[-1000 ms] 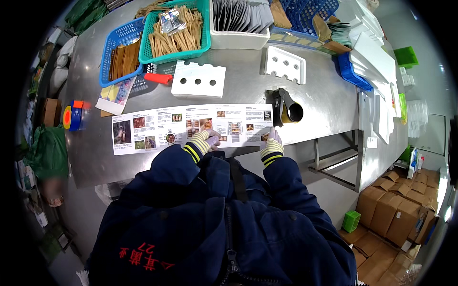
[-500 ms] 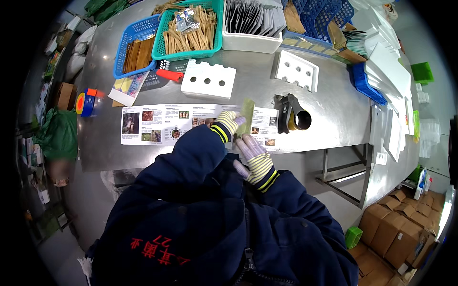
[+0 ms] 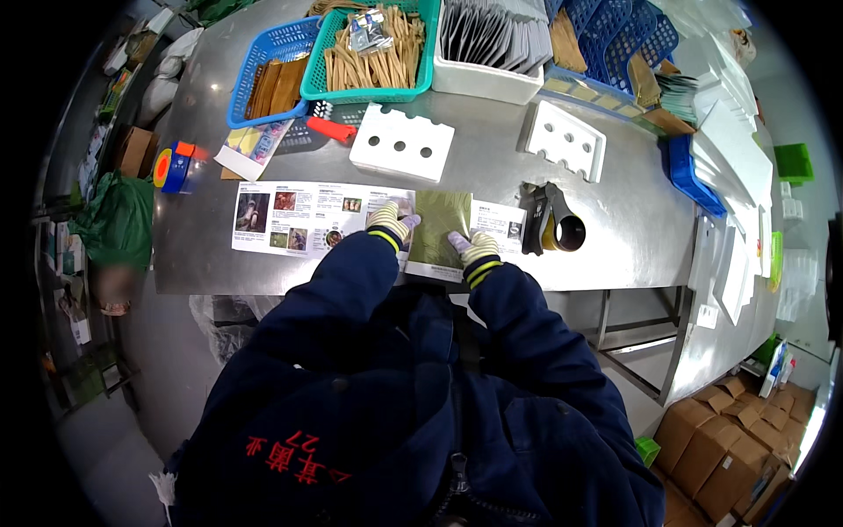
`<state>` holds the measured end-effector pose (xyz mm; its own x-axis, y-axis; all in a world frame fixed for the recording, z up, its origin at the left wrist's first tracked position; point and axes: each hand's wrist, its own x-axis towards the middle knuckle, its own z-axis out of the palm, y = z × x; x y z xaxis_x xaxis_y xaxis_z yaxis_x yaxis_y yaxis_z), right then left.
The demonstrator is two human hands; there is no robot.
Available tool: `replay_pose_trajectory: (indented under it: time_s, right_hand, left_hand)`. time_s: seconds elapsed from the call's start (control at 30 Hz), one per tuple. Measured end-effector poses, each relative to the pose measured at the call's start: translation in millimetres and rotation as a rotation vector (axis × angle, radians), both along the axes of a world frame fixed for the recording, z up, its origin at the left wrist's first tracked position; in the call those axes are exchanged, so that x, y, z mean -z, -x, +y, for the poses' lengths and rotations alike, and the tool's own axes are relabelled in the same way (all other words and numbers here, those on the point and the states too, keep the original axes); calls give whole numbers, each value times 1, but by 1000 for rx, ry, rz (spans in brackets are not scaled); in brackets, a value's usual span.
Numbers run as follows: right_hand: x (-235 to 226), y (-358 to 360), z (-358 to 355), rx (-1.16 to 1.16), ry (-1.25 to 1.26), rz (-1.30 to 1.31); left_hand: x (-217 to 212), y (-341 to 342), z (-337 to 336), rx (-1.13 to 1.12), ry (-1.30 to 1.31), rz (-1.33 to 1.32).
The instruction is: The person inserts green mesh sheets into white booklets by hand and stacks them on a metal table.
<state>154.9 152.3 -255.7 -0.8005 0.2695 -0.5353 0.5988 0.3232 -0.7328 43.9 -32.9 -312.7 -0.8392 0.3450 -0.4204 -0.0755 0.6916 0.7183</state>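
Observation:
A flat olive-green pouch (image 3: 437, 227) lies on a long printed sheet with photos (image 3: 290, 220), near the front edge of the steel table (image 3: 615, 220). My left hand (image 3: 391, 220), in a knit glove with a yellow cuff, holds the pouch's left edge. My right hand (image 3: 470, 248), gloved the same, presses on its lower right corner. Both dark-blue sleeves reach up from the lower edge.
Right of the pouch stands a tape dispenser (image 3: 553, 230). Behind lie two white foam trays with holes (image 3: 402, 142) (image 3: 566, 140), a red tool (image 3: 332, 130), a green basket of wooden sticks (image 3: 373, 53), a blue basket (image 3: 268, 75) and a white bin of grey pouches (image 3: 487, 44). Cardboard boxes (image 3: 720, 439) sit on the floor.
My hands rested on the sheet at the table's edge, then held the green pouch up on edge. Now the pouch lies flat on the sheet under both hands.

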Motion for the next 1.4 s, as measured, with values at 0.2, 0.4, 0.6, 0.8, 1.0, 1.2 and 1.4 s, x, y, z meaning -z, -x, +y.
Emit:
replay_pose_trajectory:
  time_s: [0.2,0.4,0.6,0.8,1.0,1.2,1.4]
  right_hand:
    - [-105,-1,8,-421,-263,351]
    - [-212,23,-4,-251,-122,637]
    - [-131,-6,40,-286,-115,379]
    - [-233,48,-1,-155,-475,979]
    - [-250,54,30,155,224,803]
    - [-193,52,-25,-233,1332,281]
    - [-201,19,-35,-227,1550,-69]
  left_hand:
    - [-216,23,19,507,-239,492]
    - [-285,20,11,530,-407,415]
    - [-314,53,-30,36,-516,483]
    - [-311,29,9,65,-440,634]
    - [-328,11,-20,308,-750,-101]
    - [-334,-19,-23,336,-703,333]
    - [-323,6,-28,401,-557,-143]
